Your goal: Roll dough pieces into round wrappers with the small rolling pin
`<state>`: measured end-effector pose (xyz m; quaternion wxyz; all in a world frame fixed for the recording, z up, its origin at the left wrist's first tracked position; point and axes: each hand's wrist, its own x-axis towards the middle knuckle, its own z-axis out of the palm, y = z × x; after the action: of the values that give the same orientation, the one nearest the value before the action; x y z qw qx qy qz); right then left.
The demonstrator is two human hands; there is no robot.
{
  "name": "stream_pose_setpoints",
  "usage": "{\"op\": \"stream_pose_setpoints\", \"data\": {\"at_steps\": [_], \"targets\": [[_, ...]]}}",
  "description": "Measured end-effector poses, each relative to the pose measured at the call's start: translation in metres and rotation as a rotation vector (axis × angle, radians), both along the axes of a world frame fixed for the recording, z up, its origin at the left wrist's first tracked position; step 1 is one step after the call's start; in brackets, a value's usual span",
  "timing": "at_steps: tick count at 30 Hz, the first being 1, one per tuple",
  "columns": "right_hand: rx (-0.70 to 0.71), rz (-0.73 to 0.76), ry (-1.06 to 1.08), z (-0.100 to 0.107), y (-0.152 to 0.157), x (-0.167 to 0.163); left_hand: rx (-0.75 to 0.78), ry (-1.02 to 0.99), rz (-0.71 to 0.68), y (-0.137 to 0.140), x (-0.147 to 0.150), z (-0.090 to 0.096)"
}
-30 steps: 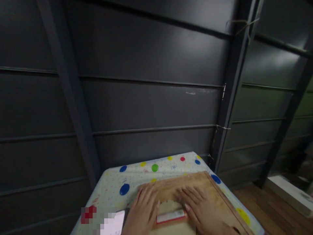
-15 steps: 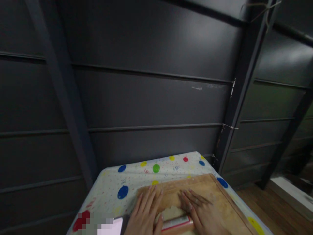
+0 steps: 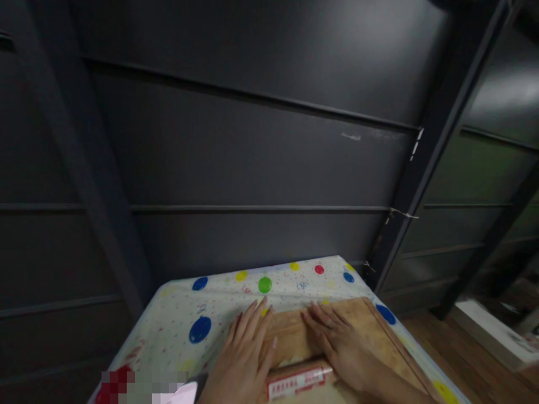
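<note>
A wooden rolling pin with a red-and-white label lies crosswise near the bottom edge, on a wooden board. Pale dough shows beside the pin, partly cut off by the frame. My left hand rests flat over the pin's left end, its fingers stretched forward past the board's left side. Over the right end lies my right hand, palm down with the fingers extended. Neither hand wraps its fingers round the pin. Both palms hide the pin's ends.
A white tablecloth with coloured balloon prints covers the table. Behind it rises a dark panelled wall. A pale, shiny flat object lies left of my left hand, partly blurred out. Wooden floor shows at the right.
Both hands have slid forward, away from me, across the board. The rolling pin has turned, so more of its label's lettering faces up. The camera view has also shifted slightly.
</note>
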<state>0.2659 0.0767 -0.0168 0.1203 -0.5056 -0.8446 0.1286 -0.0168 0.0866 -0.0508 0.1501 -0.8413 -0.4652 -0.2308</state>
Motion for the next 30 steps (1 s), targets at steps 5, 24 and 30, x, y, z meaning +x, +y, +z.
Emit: {"op": "stream_pose_setpoints", "data": {"at_steps": [5, 24, 30], "targets": [[0.000, -0.043, -0.021, -0.001, 0.015, -0.003, -0.134, -0.039, -0.006, 0.009, 0.002, 0.011], [0.378, 0.053, -0.105, -0.013, -0.062, 0.012, 0.115, 0.030, -0.037, -0.071, 0.001, 0.030], [0.320, 0.042, -0.109, -0.017, -0.063, 0.012, 0.234, 0.014, 0.045, -0.073, 0.005, 0.012]]}}
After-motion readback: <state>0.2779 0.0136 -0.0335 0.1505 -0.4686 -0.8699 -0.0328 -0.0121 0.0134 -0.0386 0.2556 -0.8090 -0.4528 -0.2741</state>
